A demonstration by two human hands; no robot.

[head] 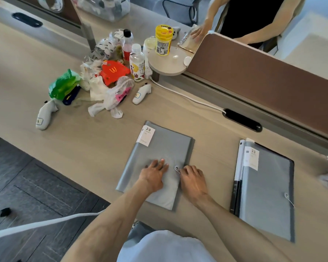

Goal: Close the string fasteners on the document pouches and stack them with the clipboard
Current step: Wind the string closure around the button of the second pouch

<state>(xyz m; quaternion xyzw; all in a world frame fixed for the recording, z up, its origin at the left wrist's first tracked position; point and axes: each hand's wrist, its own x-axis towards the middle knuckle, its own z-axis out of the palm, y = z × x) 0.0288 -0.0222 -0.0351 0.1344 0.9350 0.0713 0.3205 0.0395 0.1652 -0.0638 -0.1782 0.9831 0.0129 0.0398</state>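
A grey document pouch point(165, 146) with a white "20" label lies on the desk in front of me. My left hand point(153, 173) presses flat on its cover. My right hand point(192, 178) pinches at the round metal string fastener point(177, 168) near the pouch's right edge; the string itself is too thin to make out. To the right lies a second grey pouch point(267, 195) with its own button and white string point(288, 197), resting on a black clipboard point(290, 159) whose edge shows at the top right. A black-and-white folder spine point(237, 178) lies along its left side.
A heap of plastic bags, wrappers and bottles point(110, 72) fills the desk's far left. Two white controllers point(45, 116) point(141, 94) lie near it. A white cable point(187, 97) runs to a black desk grommet point(242, 120). Another person's hand point(199, 33) rests behind the brown divider point(254, 67).
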